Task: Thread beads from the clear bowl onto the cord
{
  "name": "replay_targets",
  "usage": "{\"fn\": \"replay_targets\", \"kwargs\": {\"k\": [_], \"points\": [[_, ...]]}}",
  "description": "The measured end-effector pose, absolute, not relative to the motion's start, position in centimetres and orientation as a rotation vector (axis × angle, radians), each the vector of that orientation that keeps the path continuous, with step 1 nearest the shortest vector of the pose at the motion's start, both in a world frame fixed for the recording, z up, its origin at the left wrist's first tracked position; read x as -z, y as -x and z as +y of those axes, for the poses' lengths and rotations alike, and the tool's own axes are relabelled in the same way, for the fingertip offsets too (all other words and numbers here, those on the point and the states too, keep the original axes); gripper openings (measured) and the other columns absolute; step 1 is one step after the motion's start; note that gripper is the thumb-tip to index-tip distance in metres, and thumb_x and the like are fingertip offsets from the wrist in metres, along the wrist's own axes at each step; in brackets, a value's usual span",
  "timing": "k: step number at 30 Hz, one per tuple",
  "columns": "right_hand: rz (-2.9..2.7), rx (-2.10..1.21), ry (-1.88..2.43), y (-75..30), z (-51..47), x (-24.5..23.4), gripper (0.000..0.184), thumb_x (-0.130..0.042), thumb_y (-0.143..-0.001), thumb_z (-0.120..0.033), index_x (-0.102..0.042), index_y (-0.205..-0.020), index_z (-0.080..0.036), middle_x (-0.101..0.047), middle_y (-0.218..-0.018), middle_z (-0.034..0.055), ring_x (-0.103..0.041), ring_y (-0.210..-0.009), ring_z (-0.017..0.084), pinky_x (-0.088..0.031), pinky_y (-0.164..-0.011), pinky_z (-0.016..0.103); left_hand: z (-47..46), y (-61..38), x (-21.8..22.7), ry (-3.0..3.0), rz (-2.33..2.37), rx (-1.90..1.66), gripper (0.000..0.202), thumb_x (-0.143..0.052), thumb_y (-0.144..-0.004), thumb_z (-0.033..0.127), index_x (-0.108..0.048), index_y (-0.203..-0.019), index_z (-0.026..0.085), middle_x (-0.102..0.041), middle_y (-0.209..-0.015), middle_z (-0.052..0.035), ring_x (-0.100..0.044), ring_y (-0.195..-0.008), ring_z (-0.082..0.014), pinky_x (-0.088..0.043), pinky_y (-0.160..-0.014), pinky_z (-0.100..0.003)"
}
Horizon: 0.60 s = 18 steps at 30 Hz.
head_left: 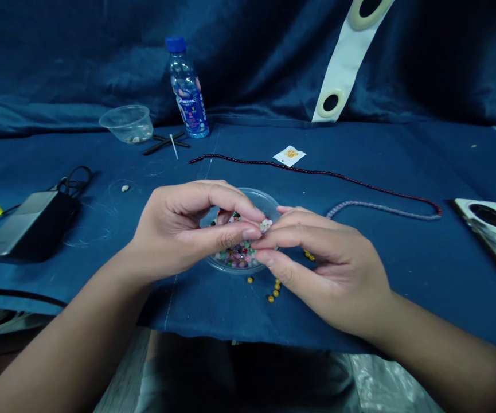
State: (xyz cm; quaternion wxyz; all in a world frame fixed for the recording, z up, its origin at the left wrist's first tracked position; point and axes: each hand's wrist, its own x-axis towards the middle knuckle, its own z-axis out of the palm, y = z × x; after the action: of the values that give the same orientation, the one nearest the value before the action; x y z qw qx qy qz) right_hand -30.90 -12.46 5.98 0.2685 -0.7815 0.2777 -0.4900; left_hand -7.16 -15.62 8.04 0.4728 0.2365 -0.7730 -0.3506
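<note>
"Head camera: what do the hands have?"

"The left hand (179, 229) and right hand (320, 269) meet above a clear plastic dish (265, 201) of mixed round beads (239, 256)."

"Their grip?"

"Each hand's thumb and fingers curl close together, the two hands' fingertips almost touching. Whether they pinch a bead, I can't tell."

"Around the dish?"

"Yellow beads (274, 289) lie just in front of it, a lilac bead strand (385, 209) to its right, a dark red bead strand (316, 172) behind it, and a water bottle (186, 89) farther behind."
</note>
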Motion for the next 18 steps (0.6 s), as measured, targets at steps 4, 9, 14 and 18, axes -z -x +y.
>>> {"fn": "replay_targets", "kwargs": {"k": [4, 9, 14, 18], "points": [[0.855, 1.344, 2.067, 31.1, -12.5, -6.2, 0.015, -0.08, -0.102, -0.014, -0.085, -0.102, -0.028, -0.087, -0.1, -0.0005, -0.084, -0.095, 0.02, -0.071, -0.09, 0.036, -15.7, 7.0, -7.8, -0.609, -1.911, 0.834, 0.019, -0.093, -0.097, 0.02, -0.088, -0.111, 0.032, -0.084, -0.101, -0.0017, -0.073, -0.083, -0.0176, -0.058, -0.074, -0.036], [0.939, 1.402, 2.013, 31.4, -12.5, -6.3, 0.013, -0.081, -0.101, -0.016, -0.086, -0.1, -0.028, -0.087, -0.1, 0.0007, -0.084, -0.094, 0.021, -0.07, -0.083, 0.034, -15.9, 6.9, -7.6, -0.65, -1.936, 0.817, 0.021, -0.094, -0.096, 0.02, -0.086, -0.113, 0.028, -0.085, -0.104, -0.0027, -0.073, -0.085, -0.0167, -0.058, -0.074, -0.035], [0.99, 1.441, 1.988, 31.5, -12.6, -6.1, 0.012, -0.081, -0.102, -0.016, -0.085, -0.1, -0.027, -0.085, -0.1, -0.0003, -0.08, -0.091, 0.018, -0.067, -0.082, 0.032, -16.0, 7.0, -7.4, -0.684, -1.955, 0.796, 0.022, -0.093, -0.095, 0.017, -0.086, -0.114, 0.025, -0.085, -0.106, -0.0032, -0.073, -0.087, -0.0152, -0.058, -0.077, -0.032], [1.046, 1.482, 1.968, 31.6, -12.7, -6.1, 0.013, -0.08, -0.102, -0.015, -0.084, -0.099, -0.027, -0.084, -0.098, -0.001, -0.077, -0.089, 0.017, -0.063, -0.08, 0.032, -16.7, 6.7, -7.3, -0.735, -1.977, 0.658, 0.017, -0.092, -0.096, 0.021, -0.086, -0.112, 0.024, -0.086, -0.108, -0.0036, -0.074, -0.086, -0.0141, -0.059, -0.079, -0.029]]}}
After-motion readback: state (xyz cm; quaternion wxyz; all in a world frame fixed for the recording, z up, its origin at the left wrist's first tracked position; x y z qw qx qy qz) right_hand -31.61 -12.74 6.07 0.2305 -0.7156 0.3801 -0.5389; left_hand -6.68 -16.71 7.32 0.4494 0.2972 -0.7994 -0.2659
